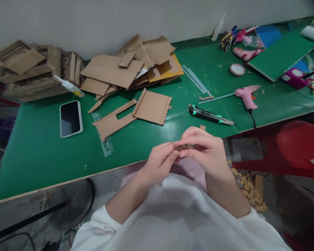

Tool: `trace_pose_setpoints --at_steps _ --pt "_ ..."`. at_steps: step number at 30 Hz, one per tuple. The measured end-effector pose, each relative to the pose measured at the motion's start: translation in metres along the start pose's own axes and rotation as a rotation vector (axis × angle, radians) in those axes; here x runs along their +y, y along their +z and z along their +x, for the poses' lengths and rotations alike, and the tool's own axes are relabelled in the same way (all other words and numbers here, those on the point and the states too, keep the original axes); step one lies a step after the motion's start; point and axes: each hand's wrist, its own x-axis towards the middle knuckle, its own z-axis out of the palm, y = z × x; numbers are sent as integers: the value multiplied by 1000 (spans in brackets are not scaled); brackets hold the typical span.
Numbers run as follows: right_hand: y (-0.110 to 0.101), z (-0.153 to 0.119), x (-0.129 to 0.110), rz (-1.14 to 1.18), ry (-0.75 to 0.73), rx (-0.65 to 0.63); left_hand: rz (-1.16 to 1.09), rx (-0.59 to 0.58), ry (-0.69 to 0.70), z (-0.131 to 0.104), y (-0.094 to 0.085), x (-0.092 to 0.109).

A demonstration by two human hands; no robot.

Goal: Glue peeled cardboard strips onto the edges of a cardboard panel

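Both of my hands meet near the table's front edge, pinching a small piece of cardboard (pixel 183 147) between them. My left hand (pixel 162 158) closes on its left end, thumb and fingers pressed together. My right hand (pixel 205 148) grips the other end, its fingers arched over the top and hiding much of the piece. Just beyond the right hand lies a utility knife (pixel 209 115) with its blade out. A square cardboard panel (pixel 154 107) and a cardboard strip with a cut-out (pixel 111 126) lie further left, the strip over a clear ruler (pixel 108 146).
A phone (pixel 71 119) rests at the left, near a glue bottle (pixel 70 87) and stacked cardboard (pixel 31 69). Cardboard sheets (pixel 112 69) pile up by the wall. To the right are glue sticks (pixel 195 80), a pink glue gun (pixel 246 96), a tape roll (pixel 237 69) and a red stool (pixel 300 146).
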Motion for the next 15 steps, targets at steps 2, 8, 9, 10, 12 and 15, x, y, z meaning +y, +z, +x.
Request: trace_pose_setpoints --at_steps 2,8,9,10,12,15 --pt "2 -1 -3 -13 -12 29 77 37 77 0 2 0" --pt "5 -3 -7 -82 -125 96 240 106 207 1 5 2" --pt "6 -4 -7 -107 -145 111 254 116 212 2 5 2" --pt "7 -4 -7 -135 -164 128 271 125 208 2 6 2" --pt "9 -4 -6 -189 -187 164 306 136 187 1 7 2" --pt "12 -2 -2 -255 -177 211 337 160 136 0 10 -1"
